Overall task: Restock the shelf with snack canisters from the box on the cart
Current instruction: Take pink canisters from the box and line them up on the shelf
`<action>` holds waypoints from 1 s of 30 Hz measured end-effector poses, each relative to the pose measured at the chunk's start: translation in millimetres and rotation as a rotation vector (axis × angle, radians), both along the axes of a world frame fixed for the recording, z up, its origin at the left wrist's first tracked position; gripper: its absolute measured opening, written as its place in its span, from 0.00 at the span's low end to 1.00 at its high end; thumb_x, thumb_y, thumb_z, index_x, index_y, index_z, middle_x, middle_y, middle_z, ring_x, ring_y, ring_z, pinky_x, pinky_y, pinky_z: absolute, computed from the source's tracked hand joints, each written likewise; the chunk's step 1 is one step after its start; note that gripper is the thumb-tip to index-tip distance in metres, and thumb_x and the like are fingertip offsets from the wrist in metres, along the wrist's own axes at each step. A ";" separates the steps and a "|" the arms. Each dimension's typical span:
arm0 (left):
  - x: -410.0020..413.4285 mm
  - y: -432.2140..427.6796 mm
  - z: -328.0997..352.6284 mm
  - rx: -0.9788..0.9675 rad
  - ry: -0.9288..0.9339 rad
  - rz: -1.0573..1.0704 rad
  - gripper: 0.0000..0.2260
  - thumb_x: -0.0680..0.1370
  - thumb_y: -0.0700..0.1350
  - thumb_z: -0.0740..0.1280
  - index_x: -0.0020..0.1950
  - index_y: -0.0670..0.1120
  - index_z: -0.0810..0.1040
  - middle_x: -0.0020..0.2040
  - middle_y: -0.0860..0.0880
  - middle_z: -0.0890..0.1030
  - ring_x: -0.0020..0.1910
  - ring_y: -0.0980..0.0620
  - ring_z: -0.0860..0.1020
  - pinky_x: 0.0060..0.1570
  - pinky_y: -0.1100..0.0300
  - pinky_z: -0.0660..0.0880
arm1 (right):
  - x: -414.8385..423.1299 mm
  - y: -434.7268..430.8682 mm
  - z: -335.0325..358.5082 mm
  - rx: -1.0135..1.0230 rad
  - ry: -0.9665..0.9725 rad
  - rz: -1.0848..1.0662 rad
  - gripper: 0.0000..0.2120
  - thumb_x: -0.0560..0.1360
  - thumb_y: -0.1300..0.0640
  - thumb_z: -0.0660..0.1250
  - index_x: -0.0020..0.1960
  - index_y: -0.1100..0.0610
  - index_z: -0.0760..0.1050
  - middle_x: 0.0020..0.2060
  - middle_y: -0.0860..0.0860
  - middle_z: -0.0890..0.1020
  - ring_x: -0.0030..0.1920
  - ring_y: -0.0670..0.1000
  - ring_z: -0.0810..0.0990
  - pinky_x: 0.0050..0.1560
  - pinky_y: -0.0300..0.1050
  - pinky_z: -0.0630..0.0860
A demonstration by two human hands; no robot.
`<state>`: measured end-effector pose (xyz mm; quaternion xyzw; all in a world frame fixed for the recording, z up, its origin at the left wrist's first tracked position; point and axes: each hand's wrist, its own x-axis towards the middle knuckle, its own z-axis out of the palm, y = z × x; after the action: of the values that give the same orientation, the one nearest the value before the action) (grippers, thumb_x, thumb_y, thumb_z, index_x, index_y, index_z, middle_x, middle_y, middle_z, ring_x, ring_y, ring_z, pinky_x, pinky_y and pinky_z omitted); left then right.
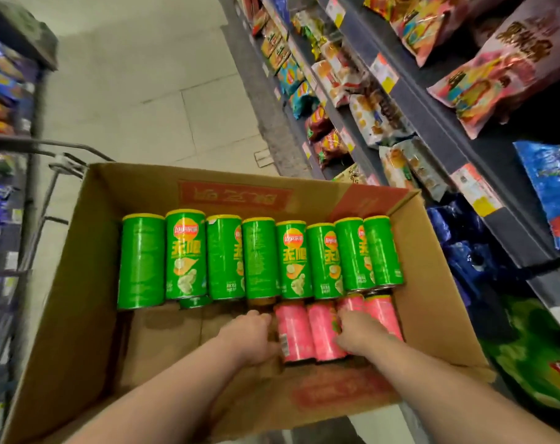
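Pink canisters (299,331) lie flat in box (80,251), long axis near-to-far, between my hands. Left hand (251,333) against their left flank, grip unclear; right hand (360,333) curls over right pair.

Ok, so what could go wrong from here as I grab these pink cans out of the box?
The left hand and right hand are both at the pink canisters; scooping up several at once could drop one. The green canisters lie on their sides just beyond and may roll into the gap left in the box.
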<state>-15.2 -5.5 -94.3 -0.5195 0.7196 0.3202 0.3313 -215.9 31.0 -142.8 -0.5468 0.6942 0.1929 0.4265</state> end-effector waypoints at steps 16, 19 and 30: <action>-22.1 0.3 -64.9 0.204 0.054 0.565 0.24 0.76 0.51 0.68 0.69 0.44 0.68 0.67 0.46 0.74 0.64 0.49 0.74 0.55 0.64 0.68 | 10.1 -14.4 -54.6 0.108 -0.119 -0.281 0.32 0.69 0.45 0.73 0.67 0.55 0.67 0.63 0.53 0.75 0.61 0.54 0.76 0.57 0.43 0.73; -26.7 -0.6 -71.2 0.196 0.067 0.702 0.25 0.75 0.51 0.69 0.69 0.44 0.69 0.66 0.45 0.75 0.63 0.48 0.75 0.55 0.63 0.69 | 12.9 -14.9 -60.4 0.114 -0.139 -0.325 0.37 0.66 0.44 0.75 0.69 0.54 0.65 0.64 0.52 0.74 0.62 0.55 0.75 0.60 0.46 0.74; -32.8 12.6 -85.1 0.185 0.059 0.945 0.33 0.69 0.53 0.75 0.69 0.44 0.66 0.64 0.44 0.76 0.61 0.45 0.76 0.56 0.59 0.72 | 20.1 -0.2 -68.6 0.192 -0.198 -0.380 0.48 0.65 0.42 0.74 0.74 0.57 0.52 0.67 0.55 0.72 0.66 0.57 0.72 0.62 0.44 0.70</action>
<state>-48.0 7.1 -179.4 -0.7488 0.3824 0.5128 0.1738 -195.8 30.7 -211.5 -0.3794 0.7181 0.1196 0.5711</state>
